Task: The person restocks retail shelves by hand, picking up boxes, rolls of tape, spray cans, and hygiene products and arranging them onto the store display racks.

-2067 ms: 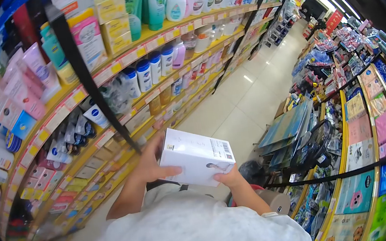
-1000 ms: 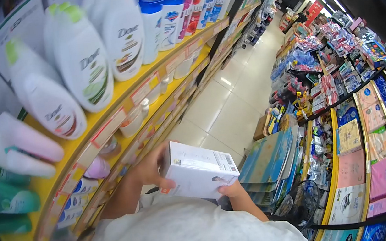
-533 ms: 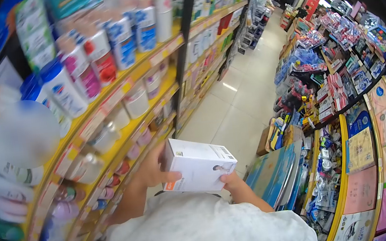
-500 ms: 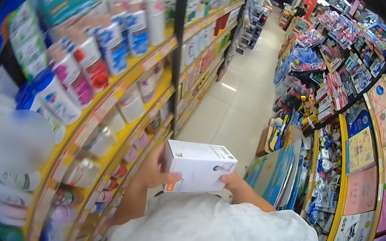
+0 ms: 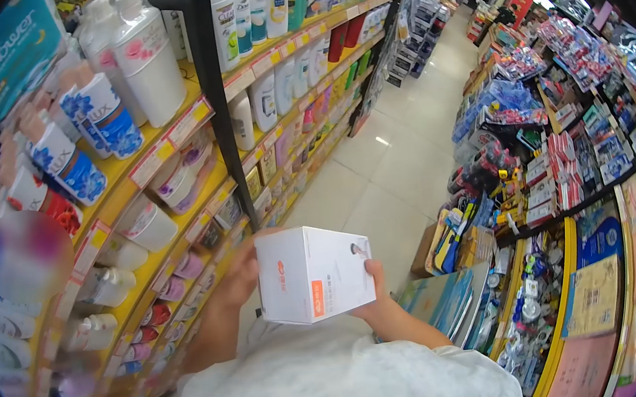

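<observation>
Centrally, white orange-labelled carton (image 5: 287,274), held before pale shirt (image 5: 332,379), tiled floor (image 5: 368,184) beyond; right hand (image 5: 373,295) clasps its right side; left hand (image 5: 239,281) blurred at left edge, cannot tell whether gripping; steady hold likely wants palms on opposite sides, printed face uncovered; left, yellow-edged shelves (image 5: 179,132) bearing Lux bottles (image 5: 113,112), likely bump hazard; right, pale-blue flat sheets (image 5: 438,303) and beige pack (image 5: 594,299) narrow passage.

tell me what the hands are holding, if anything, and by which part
A white box: the right hand grips its right edge; the left hand is at its left side, its exact hold unclear.
</observation>
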`<state>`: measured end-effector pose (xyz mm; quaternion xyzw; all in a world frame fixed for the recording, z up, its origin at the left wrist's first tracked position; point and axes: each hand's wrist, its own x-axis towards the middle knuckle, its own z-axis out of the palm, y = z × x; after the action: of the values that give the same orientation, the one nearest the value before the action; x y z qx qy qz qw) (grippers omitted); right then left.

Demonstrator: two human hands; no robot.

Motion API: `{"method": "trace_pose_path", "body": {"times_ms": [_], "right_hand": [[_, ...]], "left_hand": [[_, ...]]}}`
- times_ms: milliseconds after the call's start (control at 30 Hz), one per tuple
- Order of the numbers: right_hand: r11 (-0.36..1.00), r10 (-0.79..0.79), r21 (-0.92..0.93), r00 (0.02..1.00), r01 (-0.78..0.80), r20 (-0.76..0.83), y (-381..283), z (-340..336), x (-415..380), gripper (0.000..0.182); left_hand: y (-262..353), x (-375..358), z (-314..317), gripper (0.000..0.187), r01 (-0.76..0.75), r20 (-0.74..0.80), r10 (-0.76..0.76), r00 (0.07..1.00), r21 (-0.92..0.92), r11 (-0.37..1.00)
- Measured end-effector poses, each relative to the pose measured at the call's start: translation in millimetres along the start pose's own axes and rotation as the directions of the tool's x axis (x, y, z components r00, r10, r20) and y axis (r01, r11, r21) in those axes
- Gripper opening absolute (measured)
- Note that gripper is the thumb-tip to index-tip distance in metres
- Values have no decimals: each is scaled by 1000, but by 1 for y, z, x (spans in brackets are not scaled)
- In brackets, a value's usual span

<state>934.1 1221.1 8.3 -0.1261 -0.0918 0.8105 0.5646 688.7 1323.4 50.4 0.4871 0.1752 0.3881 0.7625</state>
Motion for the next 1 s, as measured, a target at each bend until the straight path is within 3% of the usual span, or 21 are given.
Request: {"method": "trace_pose_path", "body": {"times_ms": [33,133,233,300,367,400,467,500,533,633,667,767,833,933,1000], "right_hand": [[994,77,83,997,-77,0,-8,0,12,77],[938,279,266,941,-225,-190,-34,-13,39,76],[922,381,148,905,-358,-188,-75,-23,71,75],[860,319,-344,923,-378,-217,-109,-38,96,79],[834,421,-349,902,-428,-98,-146,-56,123,81],[854,515,-122,855,-506,60,-165,-59,141,81],[828,556,5,820,-561,135,-201,-61,164,80],[838,542,-96,839,-537,34,-221,-44,176,78],[833,515,-197,855,-517,-64,-239,-34,187,76],[873,365,-266,909,-409,-199,-275,-37,211,69],[855,259,-386,929,-347,-263,-283,-42,216,66],[682,-69,-703,939,-203,-338,-309,-67,235,59],[512,-248,-845,916,-152,-315,-337,-83,240,57],[531,-419,-846,884,50,-210,-366,-88,241,59],[413,-460,-894,887,175,-40,-383,-81,244,66]], "left_hand": [[-5,14,3,104,-31,-35,33,999,50,998],[-28,68,-7,114,-82,-1,82,997,-119,990],[-40,133,-28,108,-260,213,267,940,-59,964],[-41,179,-31,110,-357,187,352,917,-7,934],[-44,225,-28,109,-408,150,405,902,-10,913],[-45,248,-25,109,-416,123,417,901,-37,909],[-47,291,-20,107,-403,60,410,910,-107,909],[-46,311,-18,106,-387,27,395,918,-151,910],[-45,330,-20,105,-370,-5,376,927,-192,909],[-53,382,-42,91,-325,28,338,941,-207,923],[-59,391,-41,89,-291,-37,290,956,-220,931],[-57,421,-32,84,-226,-172,188,967,-238,945],[-63,439,-33,81,-220,-203,174,964,-238,946],[-75,463,-40,78,-225,-243,193,950,-109,968],[-85,479,-40,72,-229,-300,208,931,-39,973]]}}
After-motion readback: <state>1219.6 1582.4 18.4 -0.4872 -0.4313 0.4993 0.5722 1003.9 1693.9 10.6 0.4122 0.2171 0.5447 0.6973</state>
